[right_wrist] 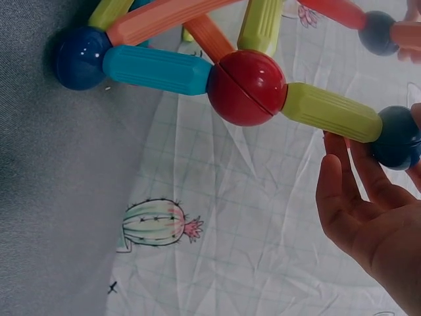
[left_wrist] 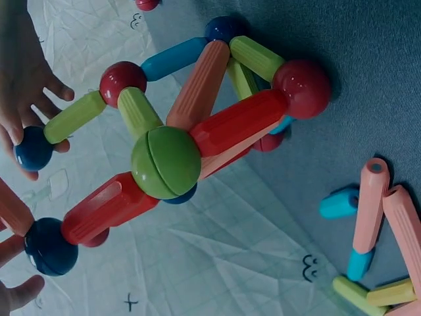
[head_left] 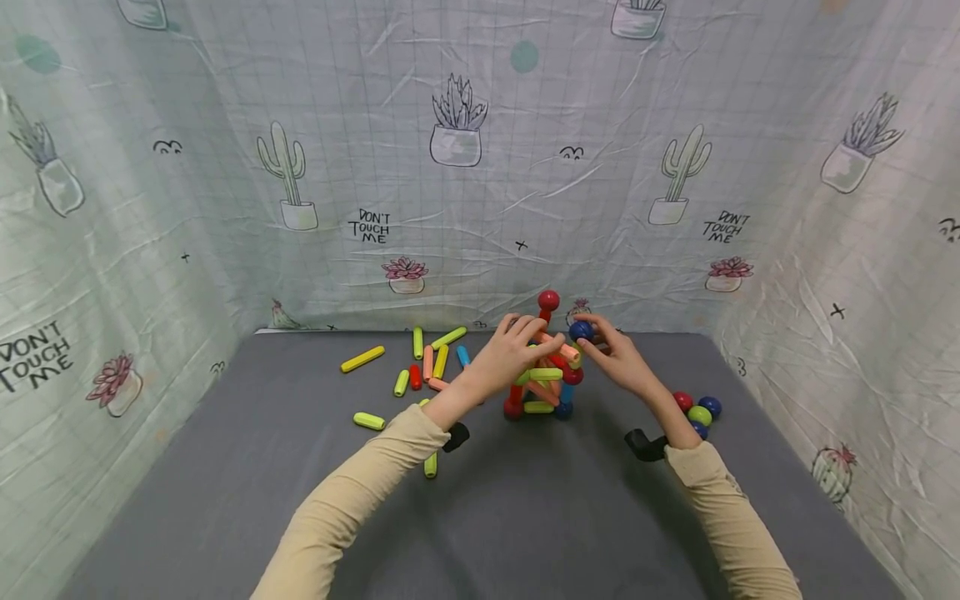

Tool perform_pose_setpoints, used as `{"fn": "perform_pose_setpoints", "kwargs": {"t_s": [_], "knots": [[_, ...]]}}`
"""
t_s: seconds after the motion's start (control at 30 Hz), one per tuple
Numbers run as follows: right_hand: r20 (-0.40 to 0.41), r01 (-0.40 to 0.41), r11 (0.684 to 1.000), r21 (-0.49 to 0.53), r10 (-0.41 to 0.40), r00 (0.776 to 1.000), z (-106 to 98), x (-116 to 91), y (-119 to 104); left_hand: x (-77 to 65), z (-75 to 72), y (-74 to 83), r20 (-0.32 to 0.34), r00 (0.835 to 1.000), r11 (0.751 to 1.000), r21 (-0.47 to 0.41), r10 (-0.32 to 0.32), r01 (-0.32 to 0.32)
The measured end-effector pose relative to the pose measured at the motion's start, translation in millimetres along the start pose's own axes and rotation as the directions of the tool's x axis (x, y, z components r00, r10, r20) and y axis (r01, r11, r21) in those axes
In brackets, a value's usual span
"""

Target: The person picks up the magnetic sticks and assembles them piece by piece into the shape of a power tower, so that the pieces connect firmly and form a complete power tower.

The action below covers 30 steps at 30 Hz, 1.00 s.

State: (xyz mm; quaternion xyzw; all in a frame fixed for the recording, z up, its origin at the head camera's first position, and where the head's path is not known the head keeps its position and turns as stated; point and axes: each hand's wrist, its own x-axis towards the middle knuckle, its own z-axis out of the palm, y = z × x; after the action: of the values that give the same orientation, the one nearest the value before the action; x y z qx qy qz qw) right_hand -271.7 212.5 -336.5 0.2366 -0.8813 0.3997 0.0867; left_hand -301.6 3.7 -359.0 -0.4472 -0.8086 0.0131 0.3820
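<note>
A frame of magnetic rods and balls (head_left: 540, 407) stands on the table between my hands. My left hand (head_left: 510, 357) reaches over its left side, fingers at a salmon rod (left_wrist: 12, 209) joined to a dark blue ball (left_wrist: 50, 247). Opposite it, my right hand (head_left: 621, 360) pinches another blue ball (head_left: 581, 331) between thumb and fingers. That ball sits at the end of a lime rod (right_wrist: 334, 112), which rises from a red ball (right_wrist: 247, 87). A green ball (left_wrist: 166, 162) joins several rods in the left wrist view. Behind the hands, a red ball (head_left: 549, 301) tops a red rod.
Loose rods lie left of the frame, among them a yellow rod (head_left: 362, 359), a short red rod (head_left: 416, 377) and a lime rod (head_left: 368, 421). Several loose balls, including a green ball (head_left: 700, 415), cluster by my right forearm. A printed curtain (head_left: 480, 208) surrounds the grey table.
</note>
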Motion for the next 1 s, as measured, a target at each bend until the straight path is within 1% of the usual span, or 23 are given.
{"fn": "perform_pose_setpoints", "kwargs": {"t_s": [0.1,0.23,0.33,0.43,0.47,0.57,0.63,0.7,0.77,0.83,0.9,0.97,1.0], "knots": [[-0.002,0.000,1.000,0.012,0.000,1.000,-1.3,0.5,1.0,1.2,2.2,0.2,0.009,1.000,1.000,0.012,0.003,-0.003],[0.003,-0.007,1.000,0.028,0.007,1.000,-2.7,1.1,2.5,3.9,1.7,4.0,0.059,0.998,0.996,0.086,0.020,-0.025],[0.004,-0.004,0.999,0.039,0.003,1.000,-0.7,4.0,16.8,5.9,0.9,9.7,0.113,0.993,0.986,0.161,0.019,-0.037],[0.003,0.006,0.999,0.039,-0.006,1.000,2.3,7.0,33.0,8.3,3.5,16.2,0.161,0.987,0.968,0.248,-0.006,-0.035],[0.002,0.009,0.999,0.040,-0.009,1.000,3.2,7.6,37.6,9.2,4.3,18.5,0.183,0.983,0.957,0.286,-0.016,-0.037],[0.004,0.016,0.999,0.039,-0.016,1.000,4.4,7.3,39.9,12.1,8.0,25.2,0.222,0.974,0.924,0.380,-0.051,-0.038],[0.004,0.022,0.999,0.042,-0.022,1.000,4.8,6.9,39.8,14.1,10.4,28.9,0.223,0.972,0.903,0.428,-0.075,-0.028],[0.005,0.024,0.999,0.046,-0.025,1.000,5.2,6.7,39.2,16.0,12.5,31.6,0.210,0.973,0.884,0.468,-0.099,-0.011],[0.005,0.023,0.998,0.052,-0.023,1.000,5.2,6.6,38.2,17.8,15.1,32.9,0.190,0.975,0.870,0.493,-0.120,0.011],[0.003,0.018,0.999,0.052,-0.018,1.000,5.1,6.4,37.2,18.8,16.7,33.2,0.179,0.975,0.863,0.504,-0.132,0.025],[0.001,0.017,0.999,0.048,-0.017,1.000,5.4,6.6,37.3,18.8,16.8,32.4,0.164,0.977,0.871,0.490,-0.136,0.039],[-0.001,0.021,0.999,0.037,-0.021,1.000,6.1,6.7,38.1,16.6,15.3,30.8,0.139,0.981,0.891,0.450,-0.134,0.058],[-0.001,0.015,0.999,0.034,-0.015,1.000,6.5,6.5,38.2,14.7,13.9,29.7,0.114,0.984,0.905,0.419,-0.134,0.075]]}}
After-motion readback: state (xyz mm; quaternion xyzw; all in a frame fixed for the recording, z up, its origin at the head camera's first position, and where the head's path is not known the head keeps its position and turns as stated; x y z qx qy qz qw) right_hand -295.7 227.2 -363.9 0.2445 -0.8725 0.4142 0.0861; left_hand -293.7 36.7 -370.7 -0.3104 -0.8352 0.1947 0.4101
